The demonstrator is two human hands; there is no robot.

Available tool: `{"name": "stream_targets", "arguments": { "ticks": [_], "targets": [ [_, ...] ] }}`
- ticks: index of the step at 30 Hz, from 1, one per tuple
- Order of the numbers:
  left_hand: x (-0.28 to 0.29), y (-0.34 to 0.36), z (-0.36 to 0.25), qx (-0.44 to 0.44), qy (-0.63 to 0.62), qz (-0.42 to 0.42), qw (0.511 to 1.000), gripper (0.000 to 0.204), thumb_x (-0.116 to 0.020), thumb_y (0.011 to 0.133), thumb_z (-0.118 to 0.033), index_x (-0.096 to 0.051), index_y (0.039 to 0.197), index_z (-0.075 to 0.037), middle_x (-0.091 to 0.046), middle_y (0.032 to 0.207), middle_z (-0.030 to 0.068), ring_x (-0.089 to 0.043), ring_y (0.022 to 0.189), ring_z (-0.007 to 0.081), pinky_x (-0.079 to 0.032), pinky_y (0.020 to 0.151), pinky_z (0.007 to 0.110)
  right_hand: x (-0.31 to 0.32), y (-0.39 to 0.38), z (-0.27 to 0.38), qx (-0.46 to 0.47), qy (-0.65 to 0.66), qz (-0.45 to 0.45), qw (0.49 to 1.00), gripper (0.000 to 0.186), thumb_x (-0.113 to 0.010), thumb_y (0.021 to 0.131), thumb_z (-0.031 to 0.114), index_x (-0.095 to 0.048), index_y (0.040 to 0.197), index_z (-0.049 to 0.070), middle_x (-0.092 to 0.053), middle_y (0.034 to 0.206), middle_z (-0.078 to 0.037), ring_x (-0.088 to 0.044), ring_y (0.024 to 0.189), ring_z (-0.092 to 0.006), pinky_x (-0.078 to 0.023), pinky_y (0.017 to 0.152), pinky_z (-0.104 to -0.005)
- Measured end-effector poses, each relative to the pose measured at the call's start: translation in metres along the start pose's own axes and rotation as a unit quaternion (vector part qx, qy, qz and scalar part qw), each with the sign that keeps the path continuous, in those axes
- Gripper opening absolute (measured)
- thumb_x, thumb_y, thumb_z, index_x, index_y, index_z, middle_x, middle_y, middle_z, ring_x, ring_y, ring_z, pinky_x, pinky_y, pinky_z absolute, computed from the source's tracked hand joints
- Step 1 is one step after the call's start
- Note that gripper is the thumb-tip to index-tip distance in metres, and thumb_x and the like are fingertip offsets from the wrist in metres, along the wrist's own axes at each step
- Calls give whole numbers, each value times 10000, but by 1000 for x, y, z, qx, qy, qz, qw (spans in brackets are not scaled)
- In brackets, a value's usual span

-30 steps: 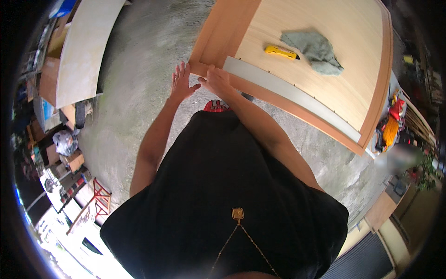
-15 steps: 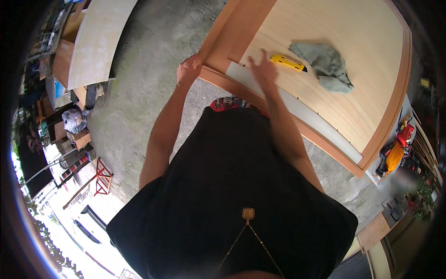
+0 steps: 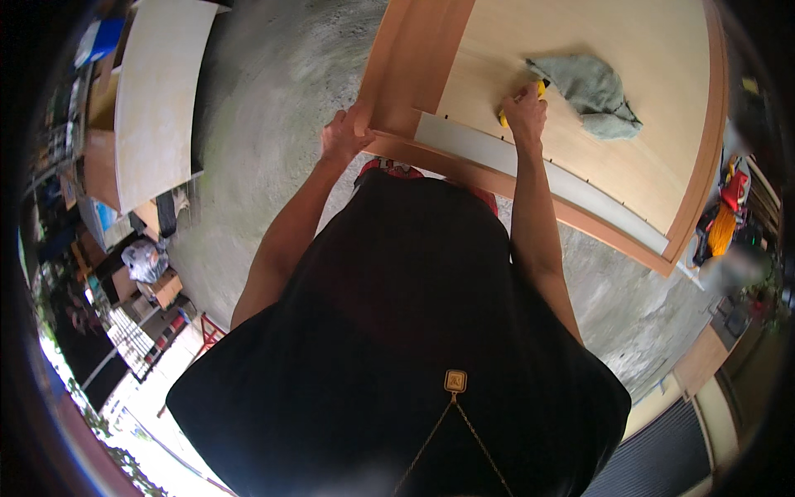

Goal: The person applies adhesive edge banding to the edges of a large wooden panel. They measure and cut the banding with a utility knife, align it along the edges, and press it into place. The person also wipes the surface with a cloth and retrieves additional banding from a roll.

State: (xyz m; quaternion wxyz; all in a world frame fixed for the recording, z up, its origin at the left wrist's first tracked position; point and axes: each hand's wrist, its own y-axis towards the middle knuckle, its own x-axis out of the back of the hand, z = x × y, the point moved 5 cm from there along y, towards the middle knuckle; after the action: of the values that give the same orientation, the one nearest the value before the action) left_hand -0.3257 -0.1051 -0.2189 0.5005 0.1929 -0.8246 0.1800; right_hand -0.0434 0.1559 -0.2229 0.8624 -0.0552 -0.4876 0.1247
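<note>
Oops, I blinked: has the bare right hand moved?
Yes: the right hand went right, from the near left corner of the brown wooden frame to the slim yellow knife.

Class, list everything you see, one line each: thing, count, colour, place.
Panel: one, pale with orange-brown frame, upper right
Strip: one, whitish, panel's near side
Utility knife: one, yellow, in right hand
Cloth: one, grey-green, on panel
Board: one, whitish, upper left
Plastic bag: one, translucent, left
Floor: one, grey, beneath
Other clutter: uncounted, mixed, both sides
Shirt: one, black, lower centre
Pendant: one, golden, on shirt
Shoe: at least one, red, near panel
Left hand: one, bare, panel's near left corner
Right hand: one, bare, around knife
</note>
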Motion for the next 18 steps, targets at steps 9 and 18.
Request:
{"name": "stream_targets", "arguments": {
  "ticks": [9,18],
  "targets": [
    [3,23,5,-91,-93,-14,991,702,-731,660,-338,-522,1298,-132,-630,919,151,-655,700,326,-548,632,429,-17,-123,80,-45,523,38,850,440,-506,907,-3,-334,1305,74,-600,1102,-185,-643,775,-205,-527,631,-314],
    [3,27,37,-98,-286,156,940,775,-779,766,-244,-405,1427,-90,-679,840,109,-674,744,184,-550,683,313,-90,-242,128,-134,614,99,772,673,-522,964,83,-116,1500,100,-579,1124,-194,-651,831,-219,-564,682,-342]
  ]
}}
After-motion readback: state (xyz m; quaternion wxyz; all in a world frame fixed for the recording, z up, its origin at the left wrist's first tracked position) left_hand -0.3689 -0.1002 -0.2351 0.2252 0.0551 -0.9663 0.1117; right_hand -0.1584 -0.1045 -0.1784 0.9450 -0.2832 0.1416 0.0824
